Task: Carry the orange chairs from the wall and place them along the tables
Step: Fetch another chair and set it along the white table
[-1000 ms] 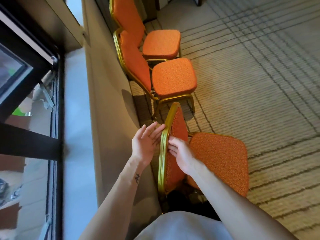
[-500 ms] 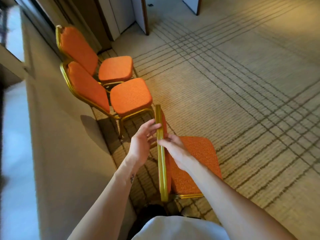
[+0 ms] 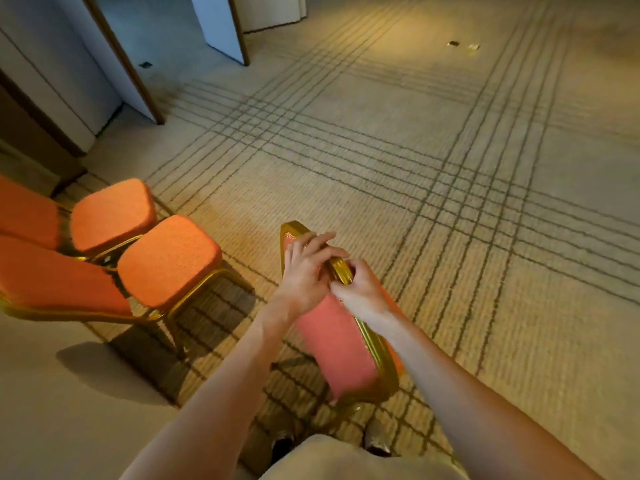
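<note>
An orange chair with a gold frame [image 3: 337, 341] is right in front of me, its backrest turned towards me and its seat hidden behind the backrest. My left hand [image 3: 304, 271] lies over the top rail with its fingers wrapped across it. My right hand [image 3: 360, 289] grips the same gold rail just to the right, fingers curled round it. Two more orange chairs stand side by side at the left: a near chair [image 3: 166, 261] and a far chair [image 3: 110, 213].
Beige carpet with dark crossing lines [image 3: 450, 202] stretches ahead and to the right. Pale door panels with brown edges [image 3: 221, 26] stand at the top left. A beige wall base [image 3: 52, 393] runs along my lower left. No tables are in view.
Both hands have closed on the chair's top rail, and the chair has swung away from the wall. My view has turned right, from the window and wall towards the carpet.
</note>
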A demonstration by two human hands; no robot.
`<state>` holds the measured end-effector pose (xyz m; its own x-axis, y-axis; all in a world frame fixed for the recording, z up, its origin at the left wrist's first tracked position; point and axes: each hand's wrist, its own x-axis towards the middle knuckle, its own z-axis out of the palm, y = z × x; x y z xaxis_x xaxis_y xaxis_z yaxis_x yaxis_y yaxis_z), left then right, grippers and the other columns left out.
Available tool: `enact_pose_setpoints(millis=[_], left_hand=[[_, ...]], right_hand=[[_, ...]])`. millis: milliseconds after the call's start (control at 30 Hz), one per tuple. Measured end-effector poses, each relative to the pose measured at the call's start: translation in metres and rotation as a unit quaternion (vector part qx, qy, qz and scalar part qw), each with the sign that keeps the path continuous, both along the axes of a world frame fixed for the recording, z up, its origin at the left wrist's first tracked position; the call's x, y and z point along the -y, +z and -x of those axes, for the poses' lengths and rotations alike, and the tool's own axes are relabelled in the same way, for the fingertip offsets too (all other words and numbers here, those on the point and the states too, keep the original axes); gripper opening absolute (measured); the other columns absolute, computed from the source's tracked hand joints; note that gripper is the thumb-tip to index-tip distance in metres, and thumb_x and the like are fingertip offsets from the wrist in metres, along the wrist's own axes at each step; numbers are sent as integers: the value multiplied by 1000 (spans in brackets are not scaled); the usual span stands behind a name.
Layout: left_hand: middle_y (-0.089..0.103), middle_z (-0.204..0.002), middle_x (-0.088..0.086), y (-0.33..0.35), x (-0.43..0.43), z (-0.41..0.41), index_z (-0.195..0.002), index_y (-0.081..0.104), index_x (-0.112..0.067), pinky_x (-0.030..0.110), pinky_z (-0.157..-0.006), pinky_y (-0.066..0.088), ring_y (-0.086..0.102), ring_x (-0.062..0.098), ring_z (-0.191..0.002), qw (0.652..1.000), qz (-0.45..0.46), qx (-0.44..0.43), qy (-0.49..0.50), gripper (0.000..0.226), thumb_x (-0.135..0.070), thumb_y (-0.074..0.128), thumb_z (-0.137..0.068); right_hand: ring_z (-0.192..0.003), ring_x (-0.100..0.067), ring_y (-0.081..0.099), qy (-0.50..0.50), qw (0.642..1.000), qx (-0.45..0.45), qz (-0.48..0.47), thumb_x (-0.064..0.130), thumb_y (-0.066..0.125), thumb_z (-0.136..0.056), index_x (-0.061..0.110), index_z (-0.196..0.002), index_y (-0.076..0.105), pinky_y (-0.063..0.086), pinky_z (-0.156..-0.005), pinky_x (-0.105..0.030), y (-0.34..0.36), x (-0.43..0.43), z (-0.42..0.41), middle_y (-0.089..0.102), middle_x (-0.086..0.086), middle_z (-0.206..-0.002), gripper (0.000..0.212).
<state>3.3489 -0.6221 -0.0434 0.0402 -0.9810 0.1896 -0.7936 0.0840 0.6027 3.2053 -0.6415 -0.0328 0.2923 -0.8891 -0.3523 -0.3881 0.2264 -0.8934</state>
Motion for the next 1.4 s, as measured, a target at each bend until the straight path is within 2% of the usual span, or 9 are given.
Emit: enact_pose_setpoints(millis=[167,267,467,600,733,900,1067,1233,1400], left_hand=[[56,-133,-10,7,32,-9,-126,63,-32,50,-125,-6,33,14,-146,990,-40,44,-125,44,-7,58,-91],[60,-120,-9,-1,50,-23,-123,65,-31,53,-125,3,46,16,-129,985,-26,66,-155,44,-10,66,-84],[68,-102,-10,-6,66,-36,-108,69,-28,42,-106,36,53,18,-102,976,-22,89,-199,29,-25,70,-78],[70,-111,-7,-1,81,-34,-118,70,-22,22,-94,28,52,17,-109,984,-37,91,-146,42,-25,79,-78],[67,-111,-10,1,97,-16,-131,59,-29,30,-100,37,49,13,-112,987,-82,72,-119,60,-31,81,-75],[67,-88,-5,12,125,3,-89,65,-32,37,-94,42,59,21,-96,950,-95,232,-188,17,-40,66,-74],[70,-88,-2,1,160,17,-93,67,-27,38,-98,41,62,24,-96,936,-34,245,-252,23,-40,68,-74],[64,-121,-10,0,192,36,-112,68,-38,69,-116,-8,46,20,-131,911,-13,275,-308,32,-46,62,-82],[29,-165,-3,-4,212,40,-135,58,-38,69,-119,-2,8,25,-156,887,-11,273,-372,51,-53,59,-87]], right_hand=[[-83,-17,65,-44,983,-160,75,34,72,-86,21,-116,54,48,-72,-30,4,12,-4,65,8,-89,37],[-90,-23,68,-70,956,-231,167,40,73,-84,18,-113,58,48,-81,-35,0,7,-9,71,2,-93,40],[-70,-20,62,-129,903,-284,295,41,80,-78,15,-89,62,40,-59,-29,-9,-7,-15,64,2,-76,34],[-76,-18,62,-121,895,-293,315,43,77,-81,16,-95,61,38,-61,-28,-7,4,-15,63,3,-83,35],[-83,-22,63,-136,871,-332,335,41,75,-80,14,-99,65,47,-69,-33,-7,11,1,67,0,-86,34],[-83,-25,65,-153,848,-401,313,41,76,-79,15,-94,65,50,-68,-36,-7,20,14,68,-1,-85,31],[-87,-29,70,-216,827,-480,199,60,60,-87,18,-102,62,50,-69,-37,-4,40,15,71,-4,-91,45],[-92,-31,69,-311,806,-491,114,46,62,-87,18,-105,58,50,-73,-37,-3,70,17,72,-5,-96,34],[-87,-30,66,-347,788,-494,119,36,61,-84,18,-97,57,44,-66,-36,-7,75,20,69,-4,-93,23]])
